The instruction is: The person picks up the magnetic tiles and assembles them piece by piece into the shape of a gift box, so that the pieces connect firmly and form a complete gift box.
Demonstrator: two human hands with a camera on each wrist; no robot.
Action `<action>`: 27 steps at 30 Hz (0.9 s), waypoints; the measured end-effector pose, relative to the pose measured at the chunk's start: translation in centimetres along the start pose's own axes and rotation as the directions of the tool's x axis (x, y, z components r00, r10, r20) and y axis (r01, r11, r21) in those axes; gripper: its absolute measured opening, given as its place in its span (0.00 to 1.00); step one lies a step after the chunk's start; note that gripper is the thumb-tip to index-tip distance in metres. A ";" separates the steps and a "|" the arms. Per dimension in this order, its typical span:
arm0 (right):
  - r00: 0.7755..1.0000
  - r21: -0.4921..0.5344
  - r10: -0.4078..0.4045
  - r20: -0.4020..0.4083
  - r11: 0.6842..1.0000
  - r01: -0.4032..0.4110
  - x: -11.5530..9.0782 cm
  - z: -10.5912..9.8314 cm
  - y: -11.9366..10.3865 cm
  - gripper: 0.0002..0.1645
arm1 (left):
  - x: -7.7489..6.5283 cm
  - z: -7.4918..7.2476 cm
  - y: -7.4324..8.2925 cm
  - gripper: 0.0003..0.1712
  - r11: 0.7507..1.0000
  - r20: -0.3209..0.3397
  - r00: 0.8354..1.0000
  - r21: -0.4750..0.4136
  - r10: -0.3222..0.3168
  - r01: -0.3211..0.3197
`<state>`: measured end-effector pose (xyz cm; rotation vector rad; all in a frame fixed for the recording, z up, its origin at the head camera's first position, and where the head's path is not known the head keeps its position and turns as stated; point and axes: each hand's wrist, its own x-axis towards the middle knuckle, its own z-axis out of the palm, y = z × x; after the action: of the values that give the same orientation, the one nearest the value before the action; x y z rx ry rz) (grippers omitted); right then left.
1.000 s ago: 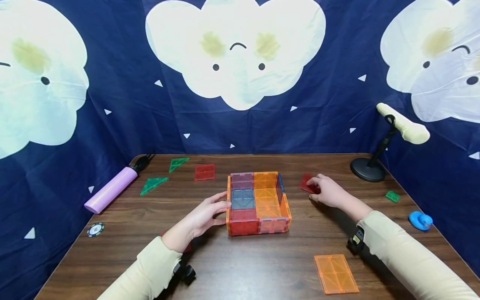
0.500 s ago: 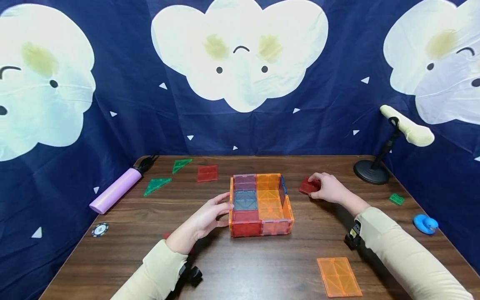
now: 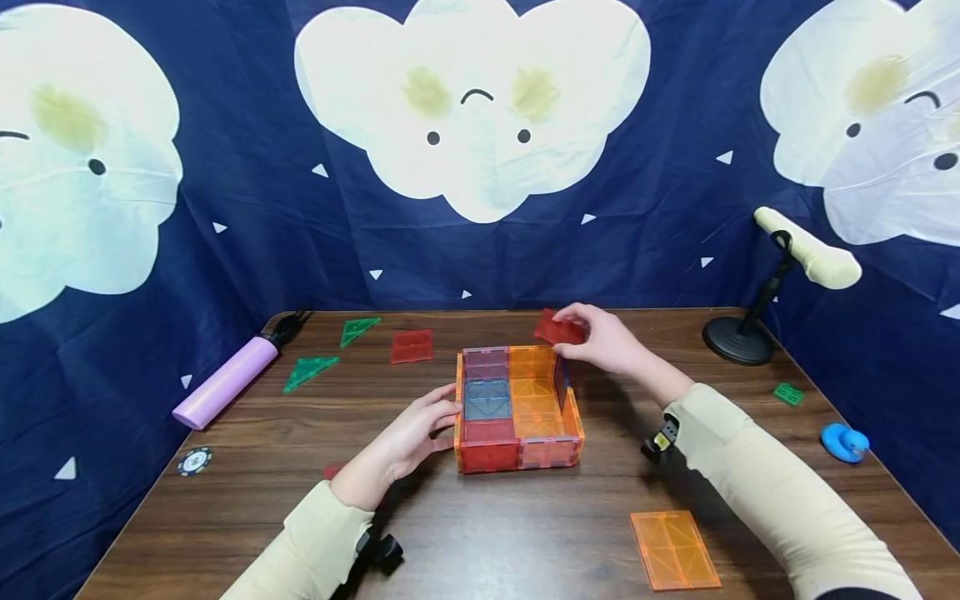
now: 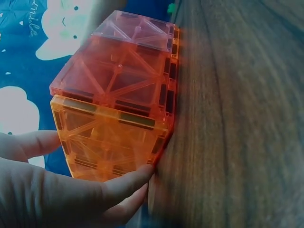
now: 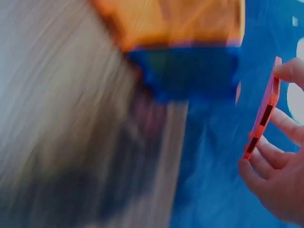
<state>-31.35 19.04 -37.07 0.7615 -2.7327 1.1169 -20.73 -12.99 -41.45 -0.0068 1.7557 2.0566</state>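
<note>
An open-topped box of clear coloured magnetic tiles (image 3: 487,457) stands mid-table, with orange, red, pink, purple and blue panels. My left hand (image 3: 401,437) touches its left side; in the left wrist view, fingers (image 4: 130,181) lie along the lower edge of the orange side tile (image 4: 109,142), and another finger reaches its upper edge. My right hand (image 3: 603,337) pinches a red square magnetic tile (image 3: 558,327) above the box's back right corner. The right wrist view shows this tile (image 5: 265,114) edge-on between thumb and fingers, apart from the blue wall tile (image 5: 190,71).
A red square tile (image 3: 412,346) and two green triangles (image 3: 310,372) lie back left. A large orange tile (image 3: 675,550) lies front right. Around the edges are a purple pump (image 3: 228,383), poker chip (image 3: 195,461), microphone stand (image 3: 738,339), green brick (image 3: 788,393) and blue duck (image 3: 845,442).
My right hand has picked the red tile up from the table right of the box and carried it left and back, over the box's corner. The left hand has stayed at the box's side.
</note>
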 end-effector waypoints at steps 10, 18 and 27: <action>0.946 -0.084 -0.231 0.230 0.963 0.255 2.0 4.0 -6.3 0.30 | 0.2 0.0 -0.2 0.38 1.000 0.007 1.000 -0.015 0.010 -0.010; 0.919 -0.130 -0.242 0.312 0.947 0.294 2.5 6.6 -7.7 0.29 | 0.1 0.1 -0.2 0.38 1.000 0.008 1.000 -0.006 0.020 -0.020; 0.910 -0.144 -0.240 0.337 0.942 0.302 2.4 6.9 -7.9 0.27 | -0.1 0.0 -0.1 0.37 1.000 0.002 1.000 -0.009 0.014 -0.014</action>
<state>-28.96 8.56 -36.49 1.3424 -2.8011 0.7105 -20.66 -13.01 -41.49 0.0052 1.7499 2.0740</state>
